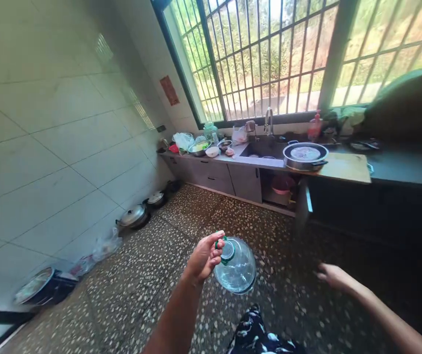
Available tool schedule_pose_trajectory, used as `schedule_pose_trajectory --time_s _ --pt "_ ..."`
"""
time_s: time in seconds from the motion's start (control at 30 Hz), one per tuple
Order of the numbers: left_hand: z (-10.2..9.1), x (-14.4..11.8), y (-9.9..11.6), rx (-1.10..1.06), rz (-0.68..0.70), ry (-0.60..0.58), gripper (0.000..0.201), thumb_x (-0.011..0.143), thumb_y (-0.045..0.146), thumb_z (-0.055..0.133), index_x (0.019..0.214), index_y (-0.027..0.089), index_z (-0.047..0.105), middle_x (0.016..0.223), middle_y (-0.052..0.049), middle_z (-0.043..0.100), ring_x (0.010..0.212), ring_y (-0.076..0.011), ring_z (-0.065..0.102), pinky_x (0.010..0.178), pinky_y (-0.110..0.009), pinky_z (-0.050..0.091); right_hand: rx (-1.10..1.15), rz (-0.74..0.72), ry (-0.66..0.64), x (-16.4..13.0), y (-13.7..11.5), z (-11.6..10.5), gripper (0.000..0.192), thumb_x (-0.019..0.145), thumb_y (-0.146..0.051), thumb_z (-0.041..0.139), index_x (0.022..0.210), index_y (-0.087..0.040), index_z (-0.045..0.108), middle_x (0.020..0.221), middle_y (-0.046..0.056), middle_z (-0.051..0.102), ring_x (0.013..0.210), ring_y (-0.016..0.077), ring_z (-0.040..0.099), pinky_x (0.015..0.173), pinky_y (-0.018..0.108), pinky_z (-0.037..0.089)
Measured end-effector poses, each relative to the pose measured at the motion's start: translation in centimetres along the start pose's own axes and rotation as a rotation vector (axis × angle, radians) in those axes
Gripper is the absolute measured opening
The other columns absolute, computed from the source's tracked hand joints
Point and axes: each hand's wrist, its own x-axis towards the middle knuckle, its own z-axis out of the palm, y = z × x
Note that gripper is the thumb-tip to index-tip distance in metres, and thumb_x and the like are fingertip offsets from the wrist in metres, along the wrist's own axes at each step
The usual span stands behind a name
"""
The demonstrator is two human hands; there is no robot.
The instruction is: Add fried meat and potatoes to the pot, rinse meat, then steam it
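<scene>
Left hand (205, 255) had its fingers hooked through the green handle of a big clear plastic jug (236, 268), dangling at 6 o'clock over the speckled floor (159, 275). Right hand (334, 276) swung loose, empty. Sink (262, 147) at 12 looked far off, so carrying seemed barely halfway done.

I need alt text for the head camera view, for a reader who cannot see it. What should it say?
The left hand holds a clear plastic jug by its green handle above a speckled kitchen floor; the right hand is free and spread open. Ahead, a counter with a sink and a lidded pan runs below a barred window.
</scene>
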Motion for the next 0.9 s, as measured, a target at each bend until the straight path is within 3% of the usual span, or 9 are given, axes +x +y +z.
schedule_pose_trajectory --time_s 0.1,0.17,0.23,0.33,0.53,0.73,0.8,0.9 --pt "-1.3 7.6 7.3 -0.057 0.041 -0.049 0.024 0.079 0.029 0.060 0.094 0.012 0.051 0.066 0.004 0.042 0.043 -0.0004 0.033 0.031 -0.008 0.021 -0.096 -0.203 -0.160 17.0 -12.0 -2.3 0.012 0.077 -0.026 0.054 0.080 -0.018 0.062 0.081 0.008 0.067 0.080 0.0215 0.064 0.069 0.027 0.044" --pt "-2.4 13.2 11.9 -0.106 0.052 -0.107 0.026 0.081 0.032 0.058 0.095 0.012 0.051 0.067 0.003 0.043 0.045 -0.0013 0.034 0.031 -0.008 0.022 -0.149 -0.249 -0.133 26.7 -19.3 -3.1 0.019 0.082 -0.027 0.050 0.092 -0.014 0.062 0.091 0.011 0.067 0.089 0.0219 0.062 0.073 0.026 0.042" --pt "-3.3 18.8 16.4 -0.148 0.043 -0.172 0.028 0.081 0.035 0.056 0.095 0.011 0.051 0.068 0.002 0.043 0.045 -0.0019 0.035 0.031 -0.009 0.023 -0.162 -0.241 -0.095 35.0 -25.3 -3.5 0.022 0.084 -0.027 0.049 0.095 -0.012 0.062 0.097 0.013 0.066 0.095 0.0224 0.060 0.075 0.026 0.040" --pt "-3.8 26.3 23.4 -0.159 0.014 -0.236 0.030 0.081 0.037 0.057 0.094 0.011 0.051 0.068 0.002 0.043 0.046 -0.0024 0.035 0.031 -0.009 0.024 -0.156 -0.206 -0.083 45.1 -31.7 -3.7 0.025 0.086 -0.029 0.048 0.098 -0.011 0.062 0.100 0.015 0.065 0.097 0.0224 0.059 0.074 0.026 0.040" --pt "-2.5 37.1 37.9 -0.126 0.023 -0.211 0.033 0.082 0.035 0.052 0.102 0.009 0.052 0.071 -0.002 0.047 0.048 -0.0047 0.040 0.029 -0.010 0.027 -0.135 -0.138 -0.079 63.2 -38.5 -4.3 0.031 0.086 -0.030 0.048 0.106 -0.008 0.058 0.108 0.017 0.060 0.102 0.0241 0.057 0.080 0.028 0.041" --pt "-0.3 46.9 51.1 -0.112 0.164 0.071 0.057 0.082 0.052 0.037 0.118 0.009 0.049 0.073 -0.009 0.051 0.046 -0.0096 0.042 0.021 -0.012 0.018 -0.121 -0.109 0.039 83.6 -44.0 -4.3 0.047 0.090 -0.038 0.039 0.121 -0.002 0.046 0.122 0.023 0.047 0.113 0.0289 0.048 0.091 0.032 0.037" --pt "0.7 50.1 55.4 -0.099 0.225 0.136 0.066 0.080 0.058 0.035 0.122 0.008 0.046 0.072 -0.009 0.052 0.044 -0.0085 0.041 0.020 -0.011 0.013 -0.136 -0.079 0.071 88.7 -45.7 -3.9 0.051 0.089 -0.041 0.041 0.122 -0.002 0.045 0.121 0.024 0.047 0.113 0.0311 0.047 0.092 0.035 0.036" --pt "2.4 54.7 61.8 -0.032 0.290 0.175 0.079 0.077 0.065 0.028 0.127 0.006 0.040 0.071 -0.006 0.052 0.043 -0.0054 0.038 0.020 -0.008 0.008 -0.214 -0.053 0.035 93.7 -47.0 -3.0 0.051 0.087 -0.042 0.044 0.121 -0.004 0.047 0.118 0.025 0.048 0.110 0.0327 0.049 0.089 0.037 0.039"
